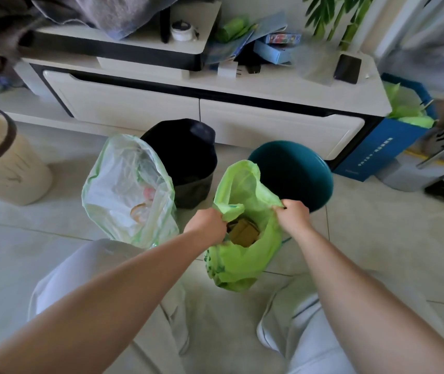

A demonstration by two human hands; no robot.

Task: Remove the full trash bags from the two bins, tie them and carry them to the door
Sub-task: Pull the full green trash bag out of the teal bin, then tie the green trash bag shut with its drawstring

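A bright green trash bag [238,261] stands on the floor between my knees, its mouth open on brown cardboard inside. My left hand [207,225] grips the bag's left rim and my right hand [294,214] grips its right rim, holding the mouth apart. Behind the bag stands a teal bin [296,168] with no bag in it. To the left a pale, see-through trash bag [129,193] sits open and untied on the floor, holding light rubbish. A black bin [185,157], also bagless, stands just behind it.
A white TV cabinet [202,114] with drawers runs along the back, cluttered on top. A beige round bin [2,157] stands at the left. A blue box [382,147] with green bags sits at the cabinet's right end. My knees in pale trousers frame the tiled floor.
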